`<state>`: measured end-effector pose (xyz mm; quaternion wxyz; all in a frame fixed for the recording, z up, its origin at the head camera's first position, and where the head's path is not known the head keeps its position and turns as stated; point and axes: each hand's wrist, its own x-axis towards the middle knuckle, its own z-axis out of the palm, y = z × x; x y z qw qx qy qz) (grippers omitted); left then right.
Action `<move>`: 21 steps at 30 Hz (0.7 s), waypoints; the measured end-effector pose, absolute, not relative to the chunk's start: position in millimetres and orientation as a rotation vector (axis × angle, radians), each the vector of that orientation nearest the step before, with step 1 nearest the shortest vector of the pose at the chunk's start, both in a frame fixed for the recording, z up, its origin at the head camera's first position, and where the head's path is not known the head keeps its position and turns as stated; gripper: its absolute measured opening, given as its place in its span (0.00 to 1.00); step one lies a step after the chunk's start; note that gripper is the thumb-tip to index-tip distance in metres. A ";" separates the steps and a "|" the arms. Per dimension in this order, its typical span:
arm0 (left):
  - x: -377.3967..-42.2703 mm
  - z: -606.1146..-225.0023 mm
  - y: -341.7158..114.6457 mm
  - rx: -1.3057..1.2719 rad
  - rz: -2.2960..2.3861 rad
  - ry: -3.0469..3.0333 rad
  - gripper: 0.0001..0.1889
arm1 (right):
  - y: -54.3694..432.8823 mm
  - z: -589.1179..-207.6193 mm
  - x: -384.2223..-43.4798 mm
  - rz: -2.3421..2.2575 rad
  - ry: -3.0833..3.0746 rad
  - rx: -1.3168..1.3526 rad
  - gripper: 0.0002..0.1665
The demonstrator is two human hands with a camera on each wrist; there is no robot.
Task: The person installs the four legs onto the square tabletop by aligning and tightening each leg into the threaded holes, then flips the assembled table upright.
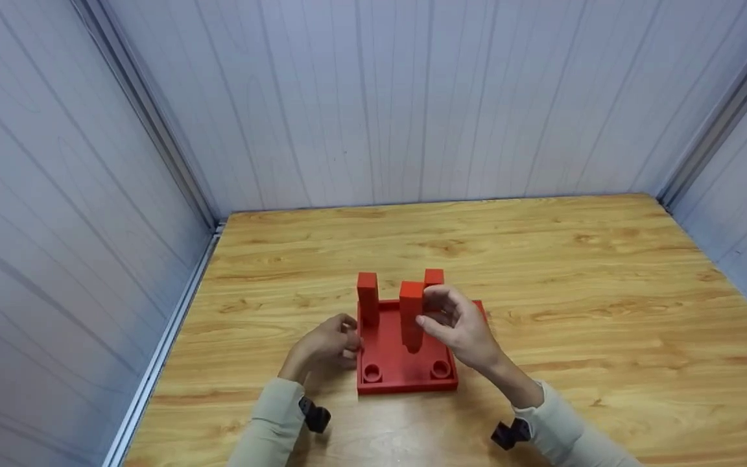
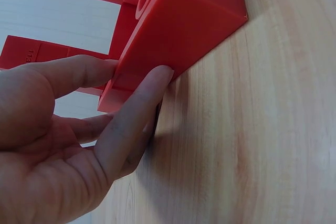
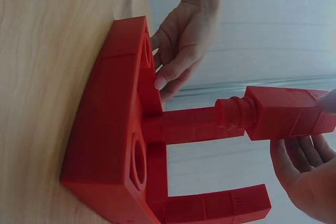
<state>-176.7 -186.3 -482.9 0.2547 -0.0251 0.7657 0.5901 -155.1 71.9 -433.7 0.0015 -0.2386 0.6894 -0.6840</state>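
Note:
A shallow red square panel with a raised rim lies on the table. My left hand holds its left edge; in the left wrist view the thumb is at the rim and other fingers lie along the outer wall. Above the panel, my right hand pinches a red square post near its upper end. That post's ribbed round peg points down, apart from the panel. Two like posts stand at the far corners, one left and one right, partly hidden.
Round sockets sit in the panel's near corners, left and right. The wood-grain table runs back to a pale panelled wall, with side walls at left and right. Small black devices are on both wrists.

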 end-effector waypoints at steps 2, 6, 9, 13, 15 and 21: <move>-176.4 -482.5 -186.3 -0.076 1.606 2.069 0.22 | 69.9 -435.5 -154.5 -2.142 2.153 -0.762 0.25; -176.1 -482.1 -186.2 -0.081 1.615 2.051 0.21 | 66.2 -439.2 -154.2 -2.118 2.142 -0.783 0.24; -176.1 -482.7 -186.1 -0.082 1.622 2.045 0.21 | 63.5 -442.0 -154.2 -2.091 2.137 -0.804 0.24; -176.3 -483.6 -185.9 -0.067 1.618 2.059 0.21 | 60.1 -446.6 -154.4 -2.057 2.127 -0.824 0.24; -176.5 -483.5 -185.9 -0.053 1.602 2.078 0.21 | 58.4 -448.9 -154.2 -2.042 2.121 -0.832 0.24; -177.3 -483.2 -186.5 -0.038 1.574 2.105 0.20 | 52.6 -455.4 -152.7 -2.006 2.097 -0.867 0.25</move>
